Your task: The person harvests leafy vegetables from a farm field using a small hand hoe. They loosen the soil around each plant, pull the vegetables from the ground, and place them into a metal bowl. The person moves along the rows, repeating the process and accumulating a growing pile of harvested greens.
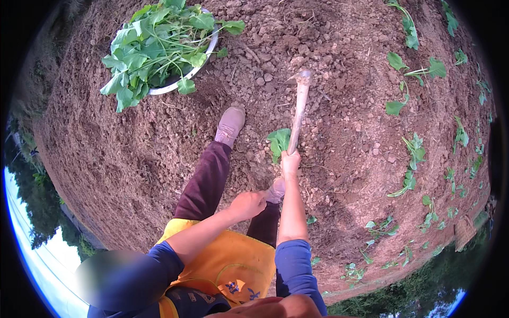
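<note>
My right hand (290,162) grips the lower end of the wooden handle of a hoe (299,107). The hoe's metal head points away from me and rests at or just above the loose soil. Beside that hand, to its left, shows a green leafy seedling (279,142); whether the hand also touches it I cannot tell. My left hand (249,204) is curled in front of the yellow apron (238,258), near my shoe, and its fingertips are turned from view, so whether it holds something small is unclear.
A metal basin (206,59) heaped with leafy seedlings (147,47) stands on the soil at the upper left. Seedlings (415,151) lie or stand in rough rows on the right. My shoe (231,123) is planted in the clods between basin and hoe. Trees border the field.
</note>
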Available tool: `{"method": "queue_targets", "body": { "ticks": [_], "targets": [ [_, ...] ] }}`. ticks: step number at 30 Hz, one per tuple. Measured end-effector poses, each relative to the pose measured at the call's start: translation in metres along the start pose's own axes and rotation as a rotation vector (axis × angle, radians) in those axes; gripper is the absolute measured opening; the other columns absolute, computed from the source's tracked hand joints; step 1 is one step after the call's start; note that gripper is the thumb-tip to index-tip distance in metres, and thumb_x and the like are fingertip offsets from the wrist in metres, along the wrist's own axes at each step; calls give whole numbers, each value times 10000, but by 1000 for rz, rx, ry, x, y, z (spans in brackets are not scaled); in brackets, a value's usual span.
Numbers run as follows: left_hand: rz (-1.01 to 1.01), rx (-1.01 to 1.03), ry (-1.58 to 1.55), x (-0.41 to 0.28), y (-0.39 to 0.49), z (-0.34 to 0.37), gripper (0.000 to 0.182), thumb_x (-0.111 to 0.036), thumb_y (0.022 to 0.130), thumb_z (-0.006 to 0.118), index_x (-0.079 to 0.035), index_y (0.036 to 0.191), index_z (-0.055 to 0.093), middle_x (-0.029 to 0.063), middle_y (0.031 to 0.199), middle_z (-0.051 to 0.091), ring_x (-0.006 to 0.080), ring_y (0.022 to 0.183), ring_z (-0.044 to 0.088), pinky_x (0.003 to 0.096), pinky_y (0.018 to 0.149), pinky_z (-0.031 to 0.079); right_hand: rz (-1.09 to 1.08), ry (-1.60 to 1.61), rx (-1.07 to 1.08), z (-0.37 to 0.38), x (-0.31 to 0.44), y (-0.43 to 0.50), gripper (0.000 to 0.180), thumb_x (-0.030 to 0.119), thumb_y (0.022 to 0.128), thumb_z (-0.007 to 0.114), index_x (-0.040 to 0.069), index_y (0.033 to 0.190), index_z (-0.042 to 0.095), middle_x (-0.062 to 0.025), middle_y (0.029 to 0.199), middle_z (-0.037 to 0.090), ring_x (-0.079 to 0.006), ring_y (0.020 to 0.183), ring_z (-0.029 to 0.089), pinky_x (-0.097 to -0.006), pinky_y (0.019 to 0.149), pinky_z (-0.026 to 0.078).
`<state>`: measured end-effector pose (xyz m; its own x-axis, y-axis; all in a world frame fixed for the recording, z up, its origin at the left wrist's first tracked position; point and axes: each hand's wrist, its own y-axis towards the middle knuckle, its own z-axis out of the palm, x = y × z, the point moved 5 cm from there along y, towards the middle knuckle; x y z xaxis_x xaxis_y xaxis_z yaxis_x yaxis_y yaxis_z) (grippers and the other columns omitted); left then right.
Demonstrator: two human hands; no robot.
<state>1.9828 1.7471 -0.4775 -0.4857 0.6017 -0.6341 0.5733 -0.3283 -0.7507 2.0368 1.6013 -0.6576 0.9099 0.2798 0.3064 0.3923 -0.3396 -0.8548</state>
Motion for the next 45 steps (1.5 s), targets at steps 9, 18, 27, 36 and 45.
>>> {"method": "queue_targets", "body": {
  "ticks": [9,18,27,36,45],
  "targets": [
    [-9,-144,-118,-14,-1,-49,188,-204,844,536,-83,976,595,164,798,651,312,741,651,430,684,510,-424,47,-214,-71,64,-119,292,164,808,651,-88,934,574,-177,845,646,-281,769,620,-391,737,477],
    [1,-552,-1069,38,44,-234,149,-89,920,533,-9,1039,575,59,911,649,112,765,612,245,679,511,-163,173,-57,8,12,-12,138,50,775,541,-38,880,559,-56,688,558,-136,518,528,-292,457,408],
    [-257,-992,-2116,160,116,-374,192,-102,894,593,-4,1027,496,124,955,540,191,810,552,282,683,521,-41,195,107,19,-5,-1,272,2,778,557,-29,1041,496,-71,748,560,-121,465,492,-264,408,406],
    [-132,-988,-2044,158,91,-361,206,-111,864,637,-2,997,525,113,955,516,178,732,546,265,628,503,12,231,91,24,13,0,129,-16,751,552,5,858,483,-44,628,496,-136,427,483,-273,387,399],
    [-266,-817,-1532,107,50,-361,317,-149,932,523,-29,1204,412,150,1025,629,182,748,613,268,607,515,-1,150,100,21,-10,17,210,12,755,557,-47,955,543,-61,725,560,-129,500,502,-276,449,407]
  ]
}}
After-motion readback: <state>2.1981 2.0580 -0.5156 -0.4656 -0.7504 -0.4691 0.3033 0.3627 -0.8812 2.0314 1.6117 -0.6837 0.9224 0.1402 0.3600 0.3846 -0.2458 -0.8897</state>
